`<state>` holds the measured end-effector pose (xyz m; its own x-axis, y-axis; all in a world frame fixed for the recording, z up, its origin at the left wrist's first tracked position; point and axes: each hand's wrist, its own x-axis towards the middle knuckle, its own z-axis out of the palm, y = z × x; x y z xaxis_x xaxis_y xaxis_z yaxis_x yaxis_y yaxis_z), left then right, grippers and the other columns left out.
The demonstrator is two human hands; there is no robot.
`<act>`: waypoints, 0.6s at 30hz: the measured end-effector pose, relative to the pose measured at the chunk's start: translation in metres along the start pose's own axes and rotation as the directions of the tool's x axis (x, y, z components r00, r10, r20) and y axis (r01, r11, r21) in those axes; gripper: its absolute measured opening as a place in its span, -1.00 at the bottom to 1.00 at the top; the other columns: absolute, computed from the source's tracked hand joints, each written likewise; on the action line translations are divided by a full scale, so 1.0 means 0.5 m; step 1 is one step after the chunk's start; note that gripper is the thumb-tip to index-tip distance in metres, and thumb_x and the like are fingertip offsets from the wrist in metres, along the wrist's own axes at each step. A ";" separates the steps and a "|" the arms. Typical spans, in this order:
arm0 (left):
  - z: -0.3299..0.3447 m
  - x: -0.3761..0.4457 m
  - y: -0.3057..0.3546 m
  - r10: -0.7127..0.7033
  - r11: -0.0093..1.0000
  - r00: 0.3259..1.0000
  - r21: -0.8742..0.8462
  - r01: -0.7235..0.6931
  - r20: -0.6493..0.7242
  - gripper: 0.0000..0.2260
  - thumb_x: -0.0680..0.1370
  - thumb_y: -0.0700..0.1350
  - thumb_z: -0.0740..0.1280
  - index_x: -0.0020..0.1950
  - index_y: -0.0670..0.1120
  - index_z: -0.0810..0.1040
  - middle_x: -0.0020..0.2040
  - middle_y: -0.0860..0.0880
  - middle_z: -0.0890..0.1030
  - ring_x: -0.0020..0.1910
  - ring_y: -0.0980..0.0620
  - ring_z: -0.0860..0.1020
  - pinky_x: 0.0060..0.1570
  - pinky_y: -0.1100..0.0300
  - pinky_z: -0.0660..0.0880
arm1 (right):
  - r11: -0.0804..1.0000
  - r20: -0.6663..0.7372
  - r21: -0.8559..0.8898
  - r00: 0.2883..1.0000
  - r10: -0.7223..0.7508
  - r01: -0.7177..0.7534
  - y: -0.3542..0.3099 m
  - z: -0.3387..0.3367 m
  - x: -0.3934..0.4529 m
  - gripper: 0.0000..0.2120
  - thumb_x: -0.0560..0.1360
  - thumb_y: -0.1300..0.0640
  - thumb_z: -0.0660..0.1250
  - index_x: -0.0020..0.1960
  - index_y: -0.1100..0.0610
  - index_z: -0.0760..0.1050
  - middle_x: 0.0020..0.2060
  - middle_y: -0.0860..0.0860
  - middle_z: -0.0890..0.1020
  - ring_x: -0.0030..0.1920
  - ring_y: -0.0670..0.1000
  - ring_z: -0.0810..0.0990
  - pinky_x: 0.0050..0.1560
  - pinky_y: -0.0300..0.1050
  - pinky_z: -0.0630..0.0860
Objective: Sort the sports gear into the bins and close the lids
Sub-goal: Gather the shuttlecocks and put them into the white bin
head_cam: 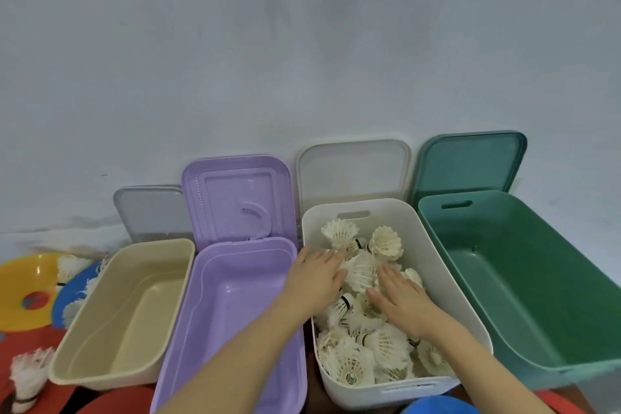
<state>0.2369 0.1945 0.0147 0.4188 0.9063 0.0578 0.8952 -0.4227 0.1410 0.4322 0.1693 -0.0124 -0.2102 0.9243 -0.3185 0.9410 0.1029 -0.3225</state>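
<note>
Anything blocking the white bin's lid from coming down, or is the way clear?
Yes. Both hands, left hand and right hand, lie inside the white bin on the shuttlecocks. The white lid leans against the wall behind it.

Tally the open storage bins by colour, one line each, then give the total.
Beige plastic bin: 1
Purple plastic bin: 1
White plastic bin, holding white feather shuttlecocks: 1
Green plastic bin: 1
Total: 4
</note>
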 end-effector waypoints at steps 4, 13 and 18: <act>-0.006 -0.013 -0.005 -0.049 0.997 0.998 0.055 0.046 0.045 -0.54 0.64 0.05 -0.01 0.53 -0.01 0.01 0.51 -0.01 0.14 0.48 -0.01 0.06 0.43 -0.01 -0.12 | 0.999 -0.020 -0.033 0.999 0.036 -0.036 -0.009 -0.001 -0.003 -0.35 0.58 -0.25 -0.18 0.53 0.08 -0.22 0.52 0.01 -0.14 0.51 -0.02 -0.17 0.46 -0.03 -0.19; -0.082 -0.089 -0.061 -0.083 0.996 0.981 -0.030 0.079 -0.177 -0.56 0.63 0.03 0.04 0.51 -0.02 0.12 0.50 -0.01 0.17 0.46 -0.01 0.13 0.39 0.13 0.01 | 0.999 -0.453 -0.036 0.890 -0.048 0.035 -0.107 -0.034 -0.040 -0.53 0.61 -0.03 0.05 0.48 0.07 0.14 0.41 0.00 0.30 0.39 0.04 0.28 0.38 -0.03 0.15; -0.148 -0.157 -0.140 -0.149 0.989 0.961 -0.039 0.144 -0.233 -0.58 0.62 0.00 0.09 0.47 -0.07 0.23 0.47 -0.06 0.26 0.41 -0.06 0.24 0.35 0.11 0.10 | 0.980 -0.523 -0.007 0.834 -0.174 0.200 -0.215 -0.049 -0.026 -0.59 0.58 0.05 0.14 0.41 0.10 0.29 0.31 0.03 0.43 0.29 0.09 0.39 0.29 0.00 0.27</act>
<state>0.1300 0.1534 0.0737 0.2330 0.9356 0.2651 0.9396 -0.2869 0.1867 0.3403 0.1553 0.0479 -0.2001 0.9456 0.2565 0.8820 0.2878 -0.3732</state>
